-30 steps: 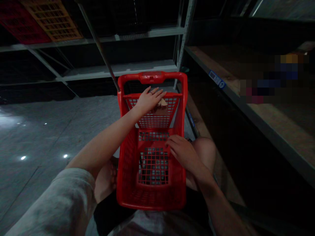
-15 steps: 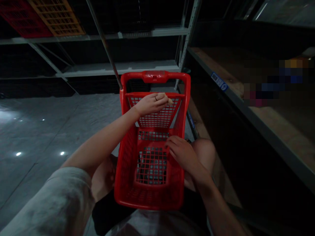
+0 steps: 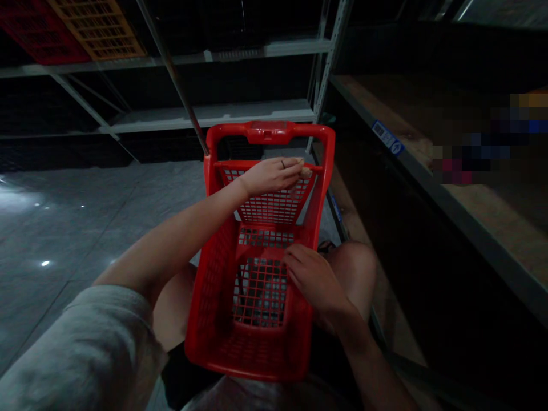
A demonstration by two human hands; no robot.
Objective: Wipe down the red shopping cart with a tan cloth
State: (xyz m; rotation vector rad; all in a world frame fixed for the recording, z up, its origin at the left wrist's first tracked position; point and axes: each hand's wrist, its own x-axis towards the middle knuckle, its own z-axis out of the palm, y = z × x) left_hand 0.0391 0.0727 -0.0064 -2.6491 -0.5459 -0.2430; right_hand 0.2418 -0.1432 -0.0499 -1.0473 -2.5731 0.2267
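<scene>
The red plastic shopping trolley stands beside a wood-decked steel shelf. A small tan object is pinched at the left hand's fingers, together above the trolley's far crossbar. The right hand's fingers are curled together at the trolley's inner wall; whether it is gripped cannot be told.

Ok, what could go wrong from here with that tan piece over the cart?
The small tan piece sits only at the left hand's fingertips, above the front crossbar of the red plastic mesh cart, so it might slip. In this dim light, a dropped piece could be hard to find.
</scene>
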